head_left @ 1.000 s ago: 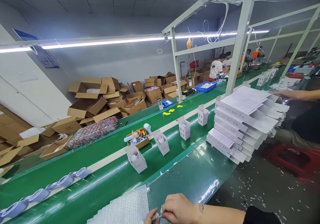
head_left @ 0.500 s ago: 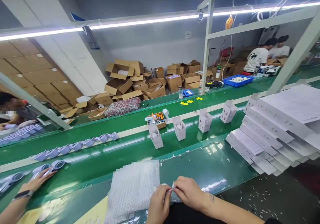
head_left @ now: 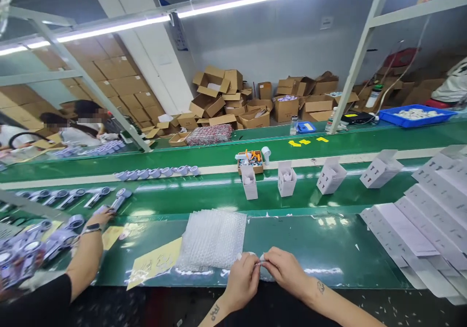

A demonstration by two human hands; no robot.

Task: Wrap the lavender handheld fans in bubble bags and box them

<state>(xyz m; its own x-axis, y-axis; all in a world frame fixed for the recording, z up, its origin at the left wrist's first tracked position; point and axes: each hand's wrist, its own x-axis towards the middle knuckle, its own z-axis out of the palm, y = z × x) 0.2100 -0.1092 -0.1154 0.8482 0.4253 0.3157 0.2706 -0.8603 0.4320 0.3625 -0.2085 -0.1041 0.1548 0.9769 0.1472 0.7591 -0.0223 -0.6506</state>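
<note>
My left hand (head_left: 243,277) and my right hand (head_left: 283,267) meet at the near edge of the green bench, fingertips pinched together. Between them is a small whitish piece (head_left: 261,259), mostly covered by the fingers and too small to name. Just left of and behind my hands lies a stack of bubble wrap bags (head_left: 215,237). A yellow sheet with handwriting (head_left: 155,263) sticks out from beside the stack.
Open white boxes (head_left: 287,183) stand on the green belt (head_left: 204,195), near a small carton of parts (head_left: 250,164). Flat white cartons (head_left: 412,234) are piled at right. At left, another person's hand (head_left: 104,216) touches a lilac device (head_left: 119,200).
The view has swung left, showing more of the other person's arm and the lilac devices. My hands remain pinched together beside the bubble wrap bags.
</note>
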